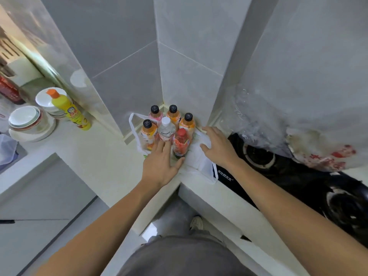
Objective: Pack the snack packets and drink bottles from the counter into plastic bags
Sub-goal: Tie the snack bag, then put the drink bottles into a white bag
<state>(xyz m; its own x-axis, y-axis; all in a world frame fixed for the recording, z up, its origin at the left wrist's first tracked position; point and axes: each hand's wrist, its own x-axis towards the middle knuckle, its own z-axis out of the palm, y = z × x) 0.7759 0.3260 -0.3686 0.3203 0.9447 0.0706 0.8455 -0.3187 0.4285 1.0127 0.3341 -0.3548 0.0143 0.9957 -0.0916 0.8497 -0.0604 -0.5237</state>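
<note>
Several drink bottles stand upright in the counter's inner corner: black-capped orange juice bottles [147, 130], a pink one [155, 114], a clear water bottle [166, 129] and a red-capped bottle [180, 143]. A white plastic bag [201, 160] lies under and around them, one handle [132, 124] showing at the left. My left hand [162, 162] reaches in with straight fingers at the base of the water bottle and the red-capped one. My right hand [216, 145] presses flat on the bag's right side. No snack packets show.
A yellow squeeze bottle [68, 110] and stacked white bowls [29, 120] sit on the counter at the left. A black gas hob [298, 176] fills the right side, with a red-printed plastic bag [322, 154] behind it. Tiled walls close the corner.
</note>
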